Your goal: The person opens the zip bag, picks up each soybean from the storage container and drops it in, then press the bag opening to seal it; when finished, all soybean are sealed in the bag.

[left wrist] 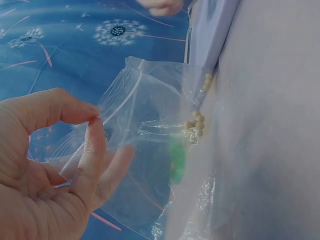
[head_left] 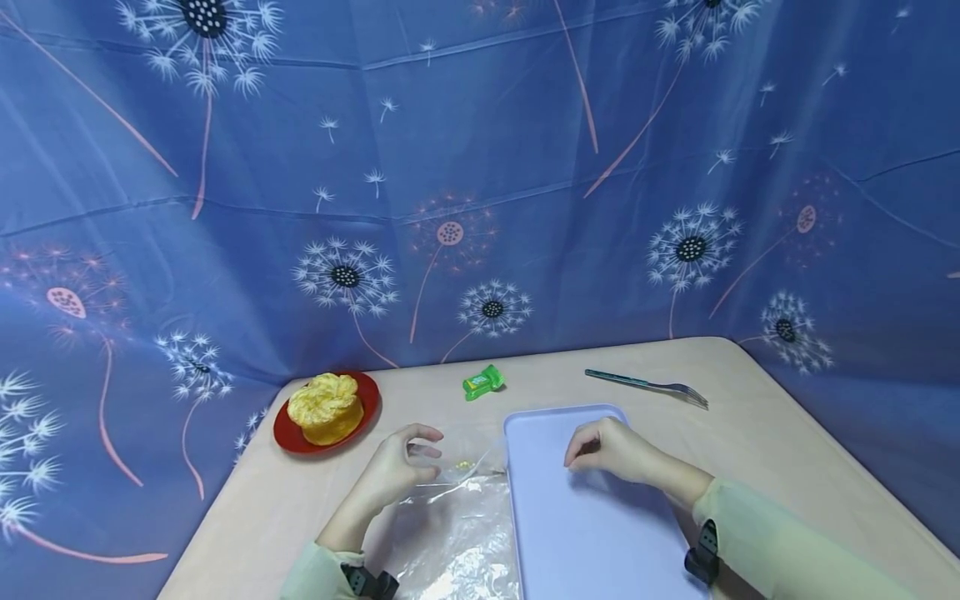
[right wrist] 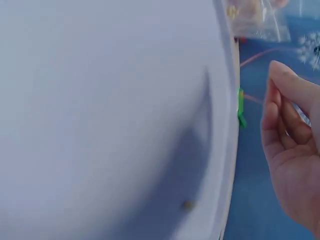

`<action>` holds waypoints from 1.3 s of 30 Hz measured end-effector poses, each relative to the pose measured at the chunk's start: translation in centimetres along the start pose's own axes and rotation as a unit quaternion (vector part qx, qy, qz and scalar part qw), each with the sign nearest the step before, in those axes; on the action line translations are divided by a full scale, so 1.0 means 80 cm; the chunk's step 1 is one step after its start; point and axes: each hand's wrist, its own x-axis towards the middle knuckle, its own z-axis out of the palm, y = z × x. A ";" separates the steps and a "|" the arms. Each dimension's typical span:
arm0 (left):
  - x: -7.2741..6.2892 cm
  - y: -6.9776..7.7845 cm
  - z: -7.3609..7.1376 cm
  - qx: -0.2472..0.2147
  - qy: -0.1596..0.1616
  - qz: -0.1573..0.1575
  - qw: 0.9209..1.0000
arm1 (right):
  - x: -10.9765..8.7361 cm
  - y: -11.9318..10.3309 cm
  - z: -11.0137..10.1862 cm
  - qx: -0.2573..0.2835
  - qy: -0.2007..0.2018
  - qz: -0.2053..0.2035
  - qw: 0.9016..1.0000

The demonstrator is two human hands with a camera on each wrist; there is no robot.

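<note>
My left hand (head_left: 401, 467) pinches the top edge of a clear zip bag (left wrist: 155, 100) between thumb and finger. Several small, round, yellowish beads or beans (left wrist: 196, 122) lie low in the bag. Over the lavender tray (head_left: 570, 517) hangs my right hand (head_left: 611, 450), its fingers curled and the fingertips together. Nothing shows between those fingertips in the right wrist view. One small blurred brownish bead (right wrist: 188, 205) appears over the tray in that view, apart from the hand.
A red plate (head_left: 282, 429) with a yellow bun (head_left: 326, 408) stands at the back left. Behind the bag lies a green wrapped snack (head_left: 483, 382). A fork (head_left: 645, 384) rests beyond the tray. Clear plastic (head_left: 457, 542) spreads left of the tray. A blue patterned cloth (head_left: 480, 192) hangs behind.
</note>
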 end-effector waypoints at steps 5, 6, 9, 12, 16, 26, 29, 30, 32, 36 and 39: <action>0.000 0.001 -0.001 0.000 -0.003 -0.001 1.000 | 0.036 -0.025 0.016 0.025 0.021 0.031 0.999; 0.000 0.001 -0.001 0.000 -0.004 -0.001 1.000 | 0.044 -0.031 0.021 0.028 0.025 0.034 0.999; 0.001 0.000 -0.001 0.004 -0.003 -0.002 1.000 | 0.071 -0.048 0.037 0.038 0.042 0.034 0.998; 0.001 0.001 -0.001 0.003 -0.002 0.000 1.000 | 0.095 -0.063 0.051 0.046 0.049 0.019 0.998; 0.000 0.001 -0.001 0.001 0.001 0.002 1.000 | 0.120 -0.074 0.066 0.034 0.043 -0.010 0.998; -0.004 0.003 0.000 -0.004 -0.001 -0.001 1.000 | 0.143 -0.075 0.086 -0.019 0.034 -0.026 0.999; -0.004 0.003 0.000 -0.004 -0.001 -0.002 1.000 | 0.144 -0.075 0.087 -0.026 0.037 -0.032 0.998; -0.004 0.003 0.000 -0.004 -0.002 -0.002 1.000 | 0.144 -0.075 0.087 -0.028 0.038 -0.033 0.998; -0.003 0.003 0.000 -0.004 -0.001 -0.001 1.000 | 0.144 -0.075 0.086 -0.032 0.038 -0.035 0.998; -0.002 0.002 0.000 -0.003 -0.004 0.002 1.000 | 0.141 -0.075 0.078 -0.029 0.041 -0.034 0.998; -0.001 0.001 0.000 -0.002 -0.004 0.004 1.000 | 0.135 -0.076 0.066 -0.020 0.042 -0.027 0.999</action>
